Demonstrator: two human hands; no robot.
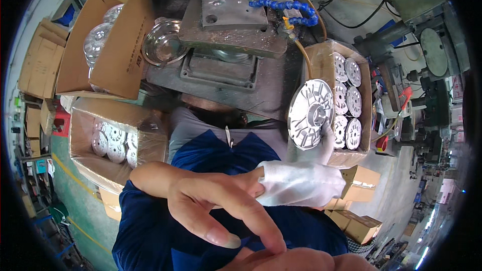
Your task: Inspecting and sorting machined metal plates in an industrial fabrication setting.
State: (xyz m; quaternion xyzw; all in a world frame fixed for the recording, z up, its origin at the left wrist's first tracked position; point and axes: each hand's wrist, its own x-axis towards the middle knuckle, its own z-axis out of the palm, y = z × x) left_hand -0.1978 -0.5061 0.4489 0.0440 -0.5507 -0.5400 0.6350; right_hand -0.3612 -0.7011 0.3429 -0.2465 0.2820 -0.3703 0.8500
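Note:
My left hand [211, 198] is bare and crosses in front of my chest, its thumb and index finger stretched toward the lower edge. Its other fingers are curled against one end of a white cloth glove [301, 184]; whether that glove is loose or worn is hard to tell. Behind it, my right hand [325, 145], in a white glove, grips a round silvery metal disc [304, 113] by its lower right rim. Slots and ribs radiate from a raised hub in the disc's middle. The white cloth covers most of my right wrist.
Ahead stands a press with a heavy steel die [233, 45] and a blue jointed hose [286, 6]. A shiny metal bowl [163, 45] sits to its left. Similar discs fill a right carton [369, 105] and a left carton [83, 135]. Another carton [120, 45] holds shiny round parts.

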